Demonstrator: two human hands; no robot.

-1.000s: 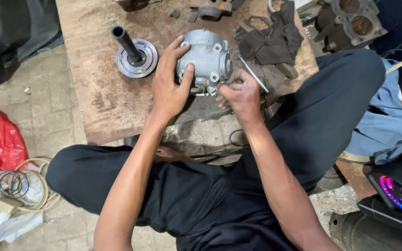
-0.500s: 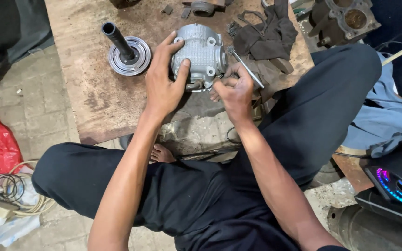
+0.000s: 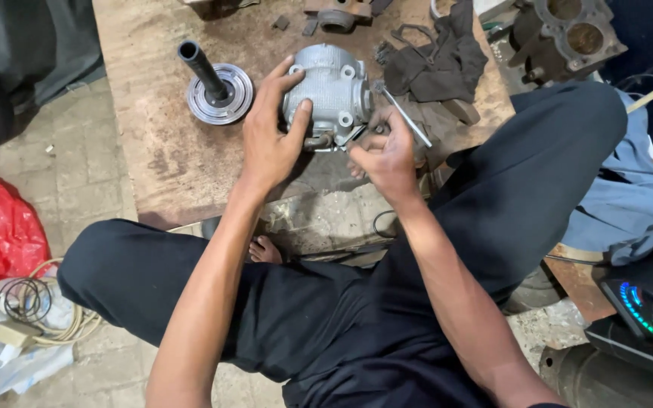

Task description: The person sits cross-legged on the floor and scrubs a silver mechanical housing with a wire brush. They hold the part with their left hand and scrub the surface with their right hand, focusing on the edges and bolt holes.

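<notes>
Since half a second ago, both hands have kept their places on the ribbed grey cast-metal housing — only the view has shifted a little. My left hand wraps the housing's left side, its fingers spread over the top and the thumb pressed to the near face, holding it steady. My right hand is bunched at the housing's lower right edge, fingers curled tight around a thin silver metal rod that slants up and away. The housing rests on the worn brown wooden tabletop, between a round grooved metal disc with a black upright shaft on its left and a crumpled dark rag on its right.
</notes>
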